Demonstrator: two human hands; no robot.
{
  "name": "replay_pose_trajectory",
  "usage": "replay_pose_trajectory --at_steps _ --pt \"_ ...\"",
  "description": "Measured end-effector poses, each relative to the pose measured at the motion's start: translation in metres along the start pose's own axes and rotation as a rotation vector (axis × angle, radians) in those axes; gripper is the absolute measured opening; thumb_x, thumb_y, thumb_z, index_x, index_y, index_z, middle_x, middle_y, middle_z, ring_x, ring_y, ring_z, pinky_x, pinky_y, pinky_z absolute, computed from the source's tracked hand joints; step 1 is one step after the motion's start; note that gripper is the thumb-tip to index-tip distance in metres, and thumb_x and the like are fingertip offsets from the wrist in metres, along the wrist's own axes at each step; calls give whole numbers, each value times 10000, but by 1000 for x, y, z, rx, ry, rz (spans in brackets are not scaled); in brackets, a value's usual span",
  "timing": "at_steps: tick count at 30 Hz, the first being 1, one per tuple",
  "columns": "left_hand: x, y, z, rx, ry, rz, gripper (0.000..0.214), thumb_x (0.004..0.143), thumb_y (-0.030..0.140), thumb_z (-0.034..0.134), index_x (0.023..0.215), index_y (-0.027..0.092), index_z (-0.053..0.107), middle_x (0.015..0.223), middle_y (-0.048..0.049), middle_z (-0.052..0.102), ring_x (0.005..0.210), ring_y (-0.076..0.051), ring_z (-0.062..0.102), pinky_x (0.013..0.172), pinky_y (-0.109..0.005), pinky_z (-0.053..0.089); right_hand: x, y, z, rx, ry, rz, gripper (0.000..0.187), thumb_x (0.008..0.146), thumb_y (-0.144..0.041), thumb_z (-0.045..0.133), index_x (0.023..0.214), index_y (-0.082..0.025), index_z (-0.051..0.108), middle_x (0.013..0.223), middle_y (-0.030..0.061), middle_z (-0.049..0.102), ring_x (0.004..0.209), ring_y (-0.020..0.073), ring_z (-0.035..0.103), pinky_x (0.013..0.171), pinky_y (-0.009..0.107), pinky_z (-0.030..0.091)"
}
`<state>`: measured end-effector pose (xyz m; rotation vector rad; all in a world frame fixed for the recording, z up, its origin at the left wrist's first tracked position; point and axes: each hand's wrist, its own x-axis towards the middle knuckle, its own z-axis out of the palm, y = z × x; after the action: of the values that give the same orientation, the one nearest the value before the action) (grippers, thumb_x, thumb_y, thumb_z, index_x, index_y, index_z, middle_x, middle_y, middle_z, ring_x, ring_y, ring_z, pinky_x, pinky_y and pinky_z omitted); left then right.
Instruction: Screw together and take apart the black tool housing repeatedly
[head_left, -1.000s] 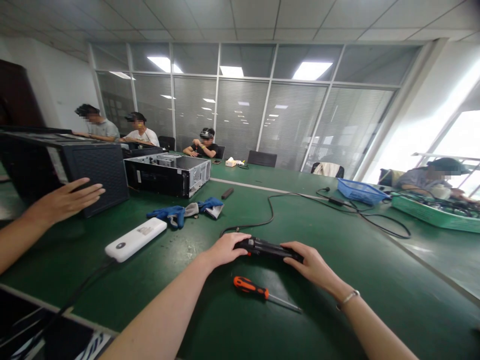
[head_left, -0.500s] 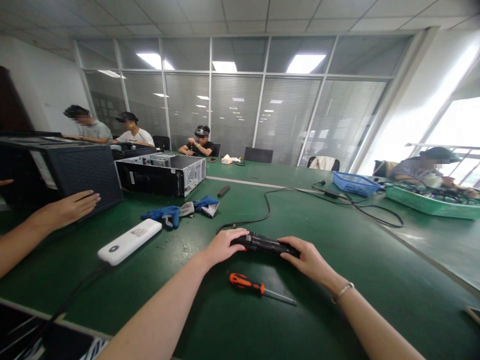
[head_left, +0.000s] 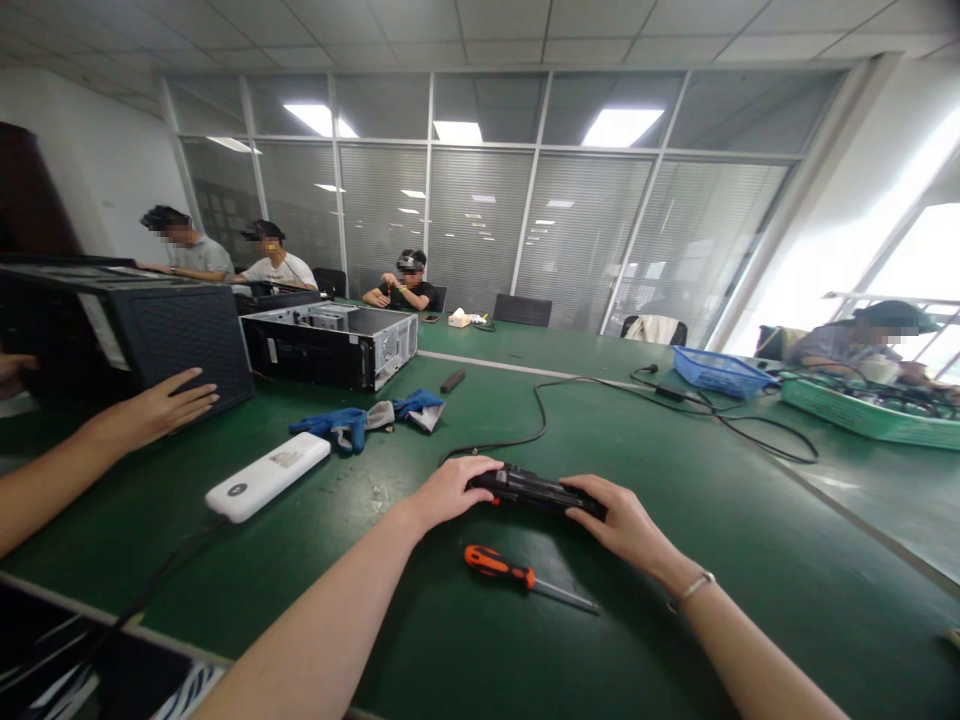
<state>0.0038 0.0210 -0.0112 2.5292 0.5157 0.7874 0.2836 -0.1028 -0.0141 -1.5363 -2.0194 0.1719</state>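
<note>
A long black device (head_left: 534,489) with a cable lies on the green table (head_left: 645,520). My left hand (head_left: 448,490) curls over its left end and my right hand (head_left: 619,520) closes on its right end. Just in front of them lies a screwdriver (head_left: 517,577) with an orange and black handle, its shaft pointing right. No hand touches it.
A co-worker's hand (head_left: 154,408) rests against a black computer case (head_left: 112,335) at left. An open case (head_left: 334,345), blue gloves (head_left: 367,418) and a white power bank (head_left: 268,476) lie beyond. A blue basket (head_left: 716,372) and green tray (head_left: 870,418) stand at right. Several people sit around the table.
My hands stay on the black device. The camera has shifted slightly, and the co-worker's hand at left has slid a little along the computer case.
</note>
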Motion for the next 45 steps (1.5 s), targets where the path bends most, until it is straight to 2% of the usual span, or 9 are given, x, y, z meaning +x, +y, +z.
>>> replay_pose_trajectory --at_steps 10,15,20,30,35,38,41,43,45 --pt "1 2 3 61 -36 -46 494 757 153 721 1230 192 584 1259 -70 622 1172 -218 569 1062 -339 377 2 -7 0 -59 -75 17 339 820 -272 559 1150 -204 592 1097 87 656 989 228 622 915 393 485" --pt "3 4 4 96 -56 -107 505 735 136 734 1214 187 583 1254 -74 623 1167 -228 570 1044 -349 392 4 -6 -1 -94 -54 -13 336 807 -264 574 1133 -197 616 1406 113 458 1155 245 560 1008 413 431" --pt "3 5 5 100 -50 -121 478 739 158 728 1191 214 586 1232 -59 634 1144 -229 581 1022 -350 405 5 -7 -2 -77 -116 65 353 814 -303 574 1156 -217 602 1090 83 670 982 235 630 895 388 482" --pt "-3 15 7 37 -96 -81 522 705 320 761 1198 248 604 1113 -34 684 1000 -235 637 916 -321 438 1 -9 -17 4 -220 140 293 751 -336 645 1026 -234 657 940 35 700 843 218 636 772 341 495" --pt "-1 22 12 32 -82 -95 450 708 306 748 1133 232 620 1088 -29 688 981 -235 640 876 -307 449 -2 -50 -15 -83 -9 67 407 738 -435 693 1070 -206 637 1106 96 628 994 253 586 873 380 474" --pt "-1 22 14 34 -81 -69 438 699 280 749 1116 234 622 1081 -21 688 989 -236 635 877 -303 446 -3 -95 4 -32 -161 -29 367 772 -448 679 1073 -242 634 1001 61 644 863 213 611 758 330 507" --pt "0 21 16 32 -78 -48 423 707 257 734 1114 227 623 1100 -20 682 1006 -230 630 910 -298 434 -3 -127 22 -87 -323 -118 286 798 -341 673 1066 -247 636 1010 56 653 901 231 625 814 356 505" --pt "0 20 17 41 -78 -45 422 712 259 726 1120 225 621 1093 -21 684 994 -229 633 909 -297 434 -2 -136 23 -109 -335 -160 200 840 -259 612 1037 -231 635 1004 61 661 923 235 631 842 366 501" --pt "-1 21 17 56 -82 -52 401 724 274 717 1111 223 623 1039 -20 694 957 -228 639 877 -296 445 1 -135 14 -68 -255 -174 196 869 -251 570 1059 -227 606 949 50 668 850 204 642 794 335 519"
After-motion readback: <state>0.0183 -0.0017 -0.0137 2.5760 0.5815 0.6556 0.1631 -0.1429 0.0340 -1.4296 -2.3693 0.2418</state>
